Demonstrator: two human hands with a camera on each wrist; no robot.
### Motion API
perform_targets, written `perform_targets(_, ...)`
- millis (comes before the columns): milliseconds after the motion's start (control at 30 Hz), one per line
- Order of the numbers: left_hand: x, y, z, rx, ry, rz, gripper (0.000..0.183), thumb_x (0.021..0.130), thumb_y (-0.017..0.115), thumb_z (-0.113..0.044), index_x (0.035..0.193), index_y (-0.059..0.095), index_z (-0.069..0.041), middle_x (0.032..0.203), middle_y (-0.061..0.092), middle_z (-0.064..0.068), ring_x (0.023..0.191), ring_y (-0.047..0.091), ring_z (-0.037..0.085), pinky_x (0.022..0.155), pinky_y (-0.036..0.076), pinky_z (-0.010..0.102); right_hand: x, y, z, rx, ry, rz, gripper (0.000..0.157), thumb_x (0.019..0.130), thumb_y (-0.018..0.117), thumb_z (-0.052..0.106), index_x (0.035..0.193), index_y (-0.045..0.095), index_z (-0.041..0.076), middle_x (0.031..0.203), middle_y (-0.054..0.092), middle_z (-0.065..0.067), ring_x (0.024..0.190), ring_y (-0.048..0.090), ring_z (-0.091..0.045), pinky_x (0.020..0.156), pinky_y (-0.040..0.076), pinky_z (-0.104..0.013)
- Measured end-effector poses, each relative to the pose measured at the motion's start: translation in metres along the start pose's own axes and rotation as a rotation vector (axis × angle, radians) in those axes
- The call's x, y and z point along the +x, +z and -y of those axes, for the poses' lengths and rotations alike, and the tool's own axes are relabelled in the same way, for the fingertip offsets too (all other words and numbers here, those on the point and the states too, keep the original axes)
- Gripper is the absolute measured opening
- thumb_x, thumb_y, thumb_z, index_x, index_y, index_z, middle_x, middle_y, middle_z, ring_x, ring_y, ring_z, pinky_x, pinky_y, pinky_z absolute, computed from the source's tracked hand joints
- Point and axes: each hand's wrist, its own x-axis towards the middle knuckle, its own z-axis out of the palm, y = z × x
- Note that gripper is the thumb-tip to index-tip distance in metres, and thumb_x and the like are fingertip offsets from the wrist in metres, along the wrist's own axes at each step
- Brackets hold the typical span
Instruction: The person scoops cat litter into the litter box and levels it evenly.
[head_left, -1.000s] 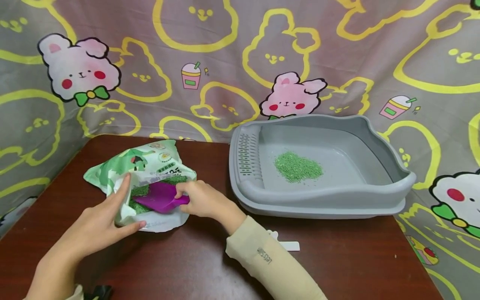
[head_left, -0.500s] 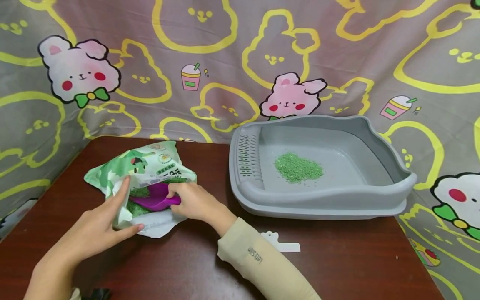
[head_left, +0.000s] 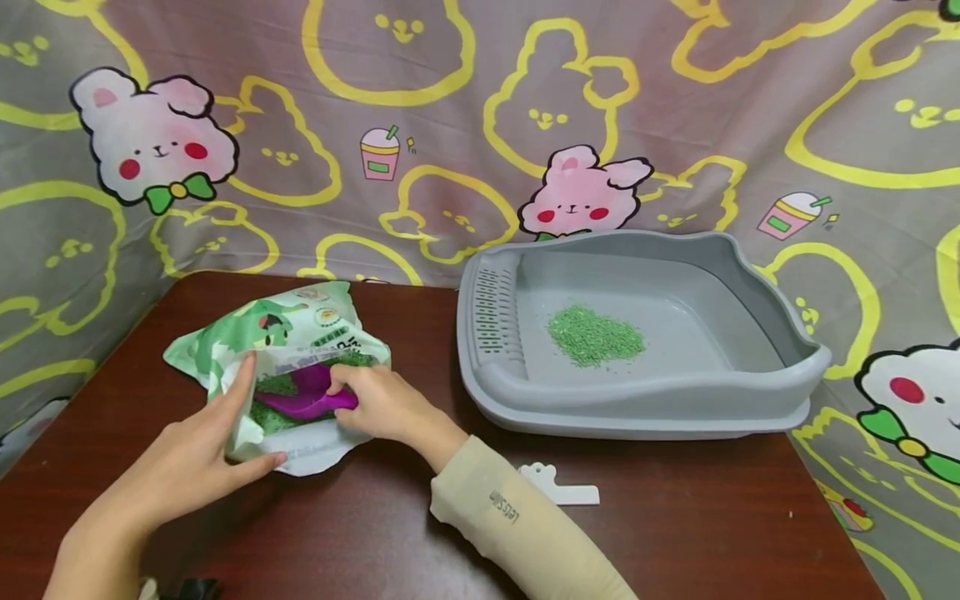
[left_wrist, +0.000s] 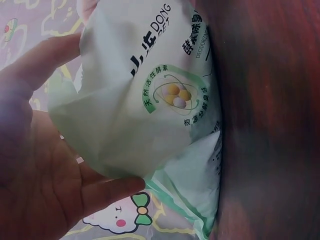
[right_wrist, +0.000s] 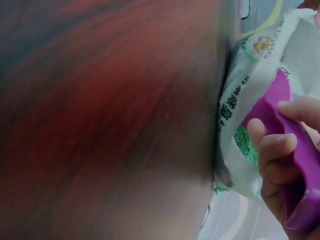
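A green and white bag (head_left: 322, 317) of green pellets lies on its side at the left of the table, mouth toward me. My left hand (head_left: 183, 454) rests against the left side of its mouth, thumb and finger spread wide. In the left wrist view a flap of the bag (left_wrist: 120, 115) covers part of the fingers. My right hand (head_left: 382, 404) grips a purple scoop (head_left: 296, 404) by its handle. The scoop's blade reaches into the bag's mouth among the green pellets (head_left: 277, 418). The right wrist view shows fingers curled round the scoop handle (right_wrist: 302, 150).
A grey litter box (head_left: 637, 404) stands at the right with a pile of green pellets (head_left: 596, 335) on its floor. A white flat clip-like piece (head_left: 577, 494) lies in front of it, beside the right sleeve (head_left: 517, 517). A patterned cloth (head_left: 442, 125) hangs behind the table.
My right hand has moved slightly left, carrying the scoop deeper into the bag. The white piece shows more beside the sleeve. My left hand has stayed at the bag's mouth.
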Motion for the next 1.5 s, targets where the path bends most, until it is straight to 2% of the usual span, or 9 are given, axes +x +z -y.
perform_targets(200,-0.001,-0.001,0.000,-0.003,0.008,-0.003,0.124,0.081,0.073,-0.061,0.159,-0.014,-0.021,0.158,0.029,0.029,0.121,0.052,0.058,0.087,0.047,0.066,0.001,0.002,0.001,-0.013,-0.019,-0.012,0.016,0.088,0.072,0.016,0.101,0.063,0.018,0.089,0.067,0.010,0.063,0.047,-0.003,0.059,0.039,-0.011)
perform_targets(467,-0.002,0.000,0.002,-0.053,0.014,0.011,0.121,0.083,0.073,-0.058,0.159,-0.014,-0.024,0.163,0.018,0.024,0.131,0.042,0.058,0.092,0.043,0.069,-0.008,0.001,-0.003,0.027,-0.007,0.006,0.015,0.090,0.071,0.017,0.103,0.064,0.017,0.090,0.068,0.008,0.062,0.045,-0.003,0.060,0.039,-0.012)
perform_targets(700,-0.001,-0.002,0.005,-0.121,0.023,0.026,0.121,0.083,0.075,-0.054,0.159,-0.015,-0.025,0.166,0.008,0.020,0.140,0.031,0.055,0.096,0.038,0.070,-0.019,-0.005,-0.009,0.033,-0.050,0.018,0.016,0.090,0.071,0.016,0.104,0.064,0.017,0.094,0.069,0.009,0.073,0.052,-0.003,0.070,0.042,-0.012)
perform_targets(933,-0.002,-0.004,0.006,-0.142,0.027,0.028,0.120,0.083,0.075,-0.053,0.159,-0.014,-0.025,0.168,0.004,0.013,0.146,0.025,0.049,0.098,0.036,0.070,-0.031,-0.011,-0.012,0.013,-0.089,0.025,0.016,0.090,0.071,0.018,0.104,0.064,0.018,0.089,0.068,0.009,0.070,0.050,-0.005,0.068,0.041,-0.012)
perform_targets(1133,-0.002,-0.006,0.006,-0.132,0.021,0.027,0.120,0.083,0.075,-0.054,0.159,-0.014,-0.025,0.168,0.004,0.012,0.147,0.025,0.048,0.100,0.036,0.069,-0.043,-0.019,-0.020,0.046,-0.109,0.040,0.017,0.089,0.072,0.017,0.105,0.065,0.017,0.088,0.069,0.007,0.068,0.048,-0.006,0.064,0.038,-0.013)
perform_targets(1500,-0.003,-0.007,0.004,-0.116,0.020,0.021,0.122,0.082,0.075,-0.056,0.159,-0.015,-0.025,0.167,0.007,0.015,0.140,0.033,0.054,0.097,0.039,0.069,-0.063,-0.030,-0.033,0.123,-0.150,0.056,0.017,0.090,0.072,0.015,0.105,0.064,0.015,0.094,0.073,0.004,0.065,0.046,-0.003,0.061,0.038,-0.013)
